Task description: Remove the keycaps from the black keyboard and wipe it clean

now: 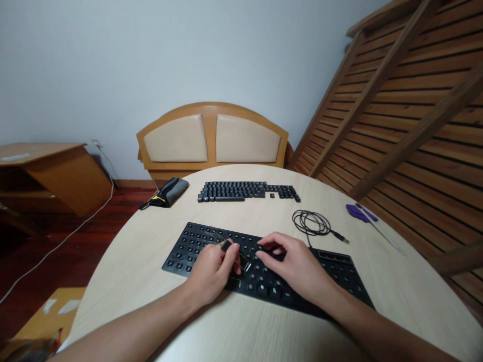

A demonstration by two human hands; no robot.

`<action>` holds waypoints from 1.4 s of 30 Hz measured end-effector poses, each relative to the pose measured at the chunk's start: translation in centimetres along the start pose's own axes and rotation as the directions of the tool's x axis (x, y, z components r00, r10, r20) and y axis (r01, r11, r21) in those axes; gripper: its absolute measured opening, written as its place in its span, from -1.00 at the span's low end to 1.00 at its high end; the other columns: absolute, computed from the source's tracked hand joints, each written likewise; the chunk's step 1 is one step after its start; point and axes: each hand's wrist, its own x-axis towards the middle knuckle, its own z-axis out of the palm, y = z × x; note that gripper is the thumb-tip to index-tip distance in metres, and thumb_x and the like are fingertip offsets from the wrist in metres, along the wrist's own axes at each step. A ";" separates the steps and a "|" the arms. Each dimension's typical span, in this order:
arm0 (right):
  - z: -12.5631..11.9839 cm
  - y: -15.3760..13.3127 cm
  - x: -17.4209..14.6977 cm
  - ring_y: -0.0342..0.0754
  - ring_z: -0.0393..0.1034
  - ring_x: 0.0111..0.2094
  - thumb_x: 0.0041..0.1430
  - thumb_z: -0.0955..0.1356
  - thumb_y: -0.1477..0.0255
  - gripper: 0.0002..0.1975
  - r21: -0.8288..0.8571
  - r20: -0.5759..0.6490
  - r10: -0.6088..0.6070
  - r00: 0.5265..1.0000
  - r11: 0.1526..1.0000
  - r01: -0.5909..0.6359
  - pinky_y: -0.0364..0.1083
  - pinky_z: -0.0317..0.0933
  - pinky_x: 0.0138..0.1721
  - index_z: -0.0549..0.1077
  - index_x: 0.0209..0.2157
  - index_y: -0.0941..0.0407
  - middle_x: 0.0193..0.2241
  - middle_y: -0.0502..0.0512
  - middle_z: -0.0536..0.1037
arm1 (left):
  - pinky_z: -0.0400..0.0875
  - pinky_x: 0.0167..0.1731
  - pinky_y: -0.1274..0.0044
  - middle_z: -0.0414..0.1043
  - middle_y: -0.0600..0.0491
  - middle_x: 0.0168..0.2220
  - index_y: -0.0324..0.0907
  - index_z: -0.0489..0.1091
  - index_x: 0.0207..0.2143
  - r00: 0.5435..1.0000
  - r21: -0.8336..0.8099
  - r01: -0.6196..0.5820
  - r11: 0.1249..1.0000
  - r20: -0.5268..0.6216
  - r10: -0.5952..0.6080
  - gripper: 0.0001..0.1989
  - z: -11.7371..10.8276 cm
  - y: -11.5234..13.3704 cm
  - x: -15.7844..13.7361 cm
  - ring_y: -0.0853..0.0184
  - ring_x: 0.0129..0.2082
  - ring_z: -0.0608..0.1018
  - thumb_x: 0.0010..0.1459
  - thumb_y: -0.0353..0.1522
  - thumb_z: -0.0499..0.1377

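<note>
1. Nearest in my head view, bare forearms (147, 319) cross the pale wooden table (124, 271).
2. Left hand (210, 266): fingers pinch a black-handled wire puller (226, 245).
3. Right hand (291, 261): fingers curl over the black, largely capless keyboard (184, 251); I can't tell whether they grip anything.
4. I judge keycap pulling underway, black keycaps (234, 191) rowed beyond; next calls for squaring the wire.

The left hand (212, 266) is viewed from fairly near by 1 head-worn camera set above and behind its grip, faced forward and down.
</note>
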 end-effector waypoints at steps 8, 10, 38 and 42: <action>-1.7 2.2 7.9 -0.03 0.50 -0.25 0.22 0.35 0.35 -0.82 -0.566 0.000 -0.044 0.999 0.824 0.036 -0.12 0.24 -0.28 0.56 -0.17 0.03 -0.27 0.01 0.63 | 0.36 -0.34 0.49 0.55 0.03 -0.51 -0.16 0.44 -0.52 1.000 0.093 0.004 0.996 0.029 -0.007 -0.46 0.1 -0.3 0.3 0.26 -0.44 0.57 0.42 -0.18 -0.12; -1.7 2.5 9.7 0.02 0.49 -0.19 0.24 0.33 0.36 -0.80 -0.614 -0.005 -0.029 1.000 0.789 0.019 -0.11 0.24 -0.22 0.55 -0.14 0.04 -0.25 0.05 0.63 | 0.36 -0.33 0.49 0.55 0.04 -0.50 -0.16 0.44 -0.52 0.999 0.088 0.008 0.996 0.041 -0.011 -0.47 0.1 -0.3 0.3 0.26 -0.43 0.58 0.42 -0.19 -0.11; 2.5 4.4 15.4 0.03 0.48 -0.03 0.30 0.27 0.40 -0.68 -0.644 -0.079 0.057 0.995 0.759 -0.094 -0.07 0.26 -0.04 0.54 0.02 -0.03 -0.04 0.09 0.62 | 0.37 -0.32 0.49 0.54 0.06 -0.51 -0.15 0.41 -0.51 0.997 0.015 0.017 1.000 0.071 -0.018 -0.48 0.2 -0.6 0.2 0.29 -0.44 0.59 0.43 -0.19 -0.11; 2.6 4.5 15.5 0.03 0.48 -0.03 0.31 0.26 0.41 -0.67 -0.640 -0.093 0.060 0.994 0.761 -0.106 -0.08 0.27 -0.04 0.54 0.02 -0.02 -0.03 0.10 0.61 | 0.37 -0.33 0.49 0.55 0.05 -0.50 -0.15 0.41 -0.51 0.997 0.017 0.016 1.000 0.069 -0.017 -0.48 0.2 -0.6 0.2 0.28 -0.43 0.58 0.43 -0.18 -0.11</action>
